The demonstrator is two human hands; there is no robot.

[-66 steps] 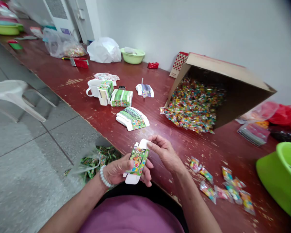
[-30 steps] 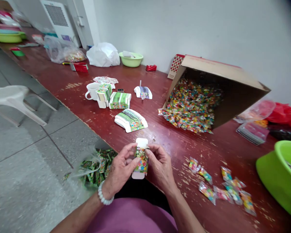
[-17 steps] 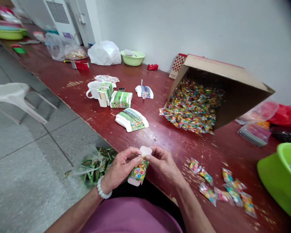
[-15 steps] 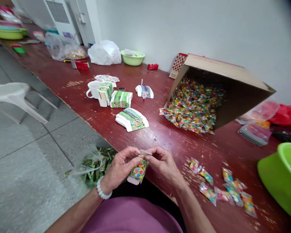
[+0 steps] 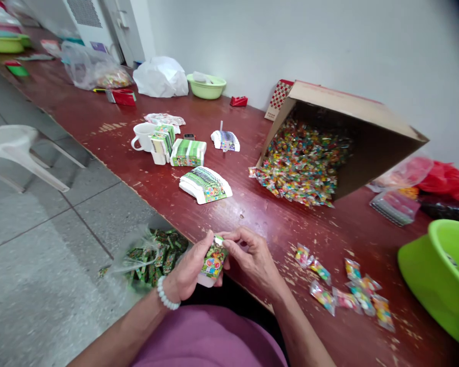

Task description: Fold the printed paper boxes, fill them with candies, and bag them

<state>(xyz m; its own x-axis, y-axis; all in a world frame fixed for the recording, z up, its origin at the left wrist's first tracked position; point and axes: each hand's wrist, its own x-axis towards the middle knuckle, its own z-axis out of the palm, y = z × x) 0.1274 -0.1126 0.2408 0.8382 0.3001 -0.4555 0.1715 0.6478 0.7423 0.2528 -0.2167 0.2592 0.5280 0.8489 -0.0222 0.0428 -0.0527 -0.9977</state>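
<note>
A small green printed candy box (image 5: 213, 262) sits in my left hand (image 5: 191, 267), whose fingers wrap round its sides from below. My right hand (image 5: 252, 255) pinches the top end of the box, where the flap is folded over. At the lower end a white flap sticks out. A fanned stack of flat green cartons (image 5: 206, 184) lies on the table just beyond my hands. To the right are several wrapped candies (image 5: 344, 290). Farther back, a tipped cardboard carton (image 5: 367, 114) spills a heap of wrapped candies (image 5: 302, 165).
Beyond the flat cartons stand bundled green cartons (image 5: 188, 153) and a white mug (image 5: 142, 136). A lime green tub (image 5: 416, 260) is at the right edge. Below the table's left edge, a clear bag (image 5: 153, 260) holds many filled green packs. A white stool (image 5: 13, 142) stands on the floor.
The top flap, raised earlier, is now folded down onto the box. My left hand has gone from a fingertip hold to wrapping round the box; my right hand stays at its top.
</note>
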